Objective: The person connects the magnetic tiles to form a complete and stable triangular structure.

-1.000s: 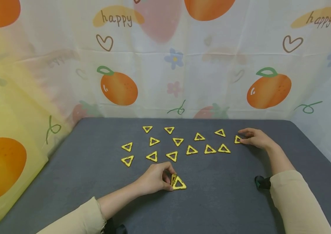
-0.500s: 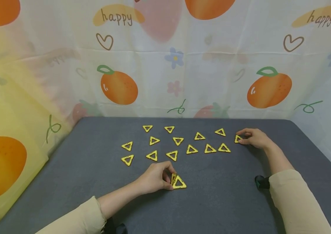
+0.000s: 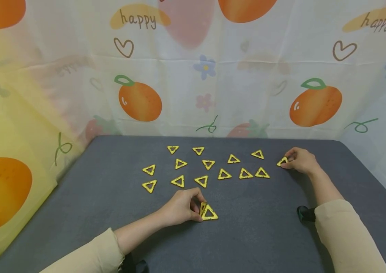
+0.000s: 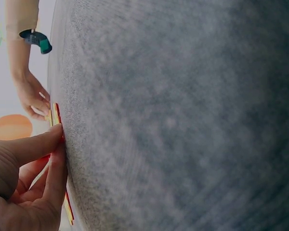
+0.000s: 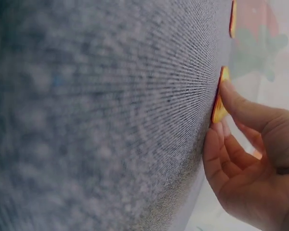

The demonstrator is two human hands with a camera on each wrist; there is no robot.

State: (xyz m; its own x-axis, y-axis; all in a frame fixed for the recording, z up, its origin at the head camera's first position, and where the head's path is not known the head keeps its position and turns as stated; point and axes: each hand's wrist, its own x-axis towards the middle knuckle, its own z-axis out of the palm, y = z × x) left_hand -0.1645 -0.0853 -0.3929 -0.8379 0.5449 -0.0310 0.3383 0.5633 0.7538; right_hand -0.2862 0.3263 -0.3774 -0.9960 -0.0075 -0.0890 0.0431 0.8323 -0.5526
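Near the front middle of the table, my left hand (image 3: 180, 206) pinches yellow triangular tiles with open centres, which look like magnetic tiles. One tile (image 3: 215, 217) faces the head camera, and another (image 3: 202, 208) stands beside it, partly hidden by the fingers. How they join is unclear. At the far right, my right hand (image 3: 302, 161) pinches the edge of a single yellow triangular tile (image 3: 279, 163) between thumb and fingers. In the right wrist view, the thumb lies on this tile (image 5: 219, 109), close to the table surface.
Several more yellow triangular tiles lie flat in loose rows across the dark grey table (image 3: 247, 235), including one (image 3: 262, 173) left of my right hand. A printed fabric curtain (image 3: 179, 98) hangs behind the table and along its left side.
The tile at my right hand has turned and shifted slightly right as the fingers took hold of its edge. My left hand keeps its grip in the same place.
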